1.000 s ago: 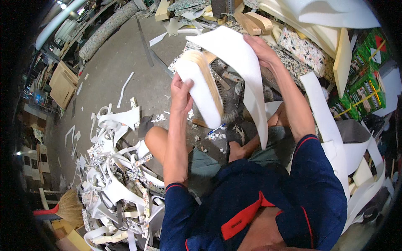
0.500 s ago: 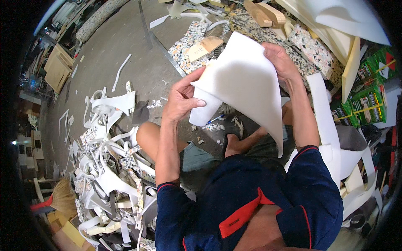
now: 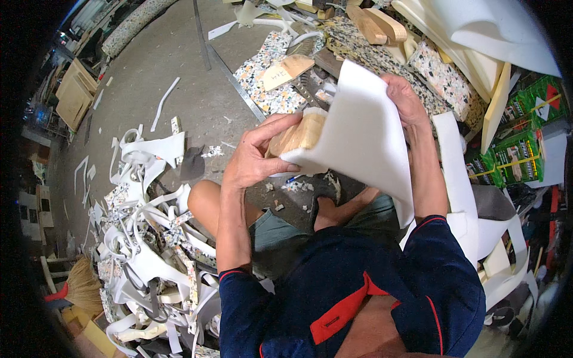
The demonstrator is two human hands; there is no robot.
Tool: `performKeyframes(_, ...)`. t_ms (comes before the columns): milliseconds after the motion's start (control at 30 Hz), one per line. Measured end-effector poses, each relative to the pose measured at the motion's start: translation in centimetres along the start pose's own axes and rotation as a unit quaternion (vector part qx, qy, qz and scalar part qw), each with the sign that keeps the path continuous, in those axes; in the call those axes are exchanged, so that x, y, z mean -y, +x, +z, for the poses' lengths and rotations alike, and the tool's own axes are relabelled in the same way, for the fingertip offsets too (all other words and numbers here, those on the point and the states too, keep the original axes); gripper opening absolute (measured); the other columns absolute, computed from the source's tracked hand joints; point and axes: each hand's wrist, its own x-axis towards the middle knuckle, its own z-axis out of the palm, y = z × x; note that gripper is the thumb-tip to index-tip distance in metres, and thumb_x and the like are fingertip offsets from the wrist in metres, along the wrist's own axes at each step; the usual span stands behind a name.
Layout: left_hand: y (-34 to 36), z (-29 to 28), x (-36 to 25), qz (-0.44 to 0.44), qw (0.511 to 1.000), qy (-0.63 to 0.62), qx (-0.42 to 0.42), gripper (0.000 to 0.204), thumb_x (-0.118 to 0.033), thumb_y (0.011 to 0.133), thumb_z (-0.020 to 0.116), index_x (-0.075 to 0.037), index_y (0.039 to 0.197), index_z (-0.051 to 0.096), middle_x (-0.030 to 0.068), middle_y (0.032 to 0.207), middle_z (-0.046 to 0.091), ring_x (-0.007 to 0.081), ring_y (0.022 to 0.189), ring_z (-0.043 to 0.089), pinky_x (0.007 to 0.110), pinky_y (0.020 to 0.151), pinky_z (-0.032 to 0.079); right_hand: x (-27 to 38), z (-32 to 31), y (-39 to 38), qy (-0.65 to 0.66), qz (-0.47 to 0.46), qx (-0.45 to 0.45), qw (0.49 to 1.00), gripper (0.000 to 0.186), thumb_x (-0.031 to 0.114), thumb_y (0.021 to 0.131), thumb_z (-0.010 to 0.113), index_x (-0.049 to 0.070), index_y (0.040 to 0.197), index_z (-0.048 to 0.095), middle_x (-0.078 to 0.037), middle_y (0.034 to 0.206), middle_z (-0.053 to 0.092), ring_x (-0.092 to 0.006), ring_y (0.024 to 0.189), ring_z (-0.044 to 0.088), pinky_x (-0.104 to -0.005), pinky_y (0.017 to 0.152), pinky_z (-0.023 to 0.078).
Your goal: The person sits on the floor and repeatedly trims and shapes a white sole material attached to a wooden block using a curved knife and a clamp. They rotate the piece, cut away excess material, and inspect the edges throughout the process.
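Observation:
I sit on a concrete floor with a white foam sheet (image 3: 364,137) held up in front of me. My right hand (image 3: 406,98) grips the sheet's upper right edge. My left hand (image 3: 256,155) clasps a tan wooden block (image 3: 298,134) and presses the sheet's lower left corner against it. The sheet wraps over most of the block and hides its right side. My bare knees show below the sheet.
A heap of white foam strips and offcuts (image 3: 149,238) lies at my left. Speckled foam slabs (image 3: 274,83) and wooden pieces (image 3: 376,24) lie ahead. Large white foam sheets (image 3: 477,30) and green packages (image 3: 525,143) stand at the right. A straw broom (image 3: 80,286) lies at lower left.
The foam sheet went from a hanging strip to a broad sheet folded over the wooden block. My left hand shifted from the sheet's edge to clasping the block under it.

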Motion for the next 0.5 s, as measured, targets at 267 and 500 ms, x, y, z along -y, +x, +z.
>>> performKeyframes(267, 0.0, 0.1, -0.6, -0.014, 0.999, 0.049, -0.019, 0.081, 0.002, 0.056, 0.086, -0.005, 0.133, 0.062, 0.0096, 0.132, 0.060, 0.0235, 0.124, 0.055, 0.035, 0.109, 0.041, 0.9, -0.2, -1.5, -0.016, -0.008, -0.009, 1.000, 0.039, 0.040, 0.093, 0.070, 0.001, 0.099, 0.070, 0.000, 0.080, 0.068, -0.0061, 0.067, 0.060, -0.0221, 0.060, 0.050)
performKeyframes(500, 0.2, -0.5, 1.0, -0.004, 0.986, -0.095, -0.139, 0.087, 0.000, 0.061, 0.087, -0.002, 0.140, 0.050, 0.0110, 0.135, 0.056, 0.0233, 0.125, 0.054, 0.037, 0.108, 0.042, 0.2, -1.8, -0.9, -0.036, 0.026, -0.176, 0.983, 0.042, 0.041, 0.098, 0.062, -0.001, 0.103, 0.069, -0.004, 0.083, 0.070, -0.0073, 0.066, 0.062, -0.0230, 0.061, 0.052)
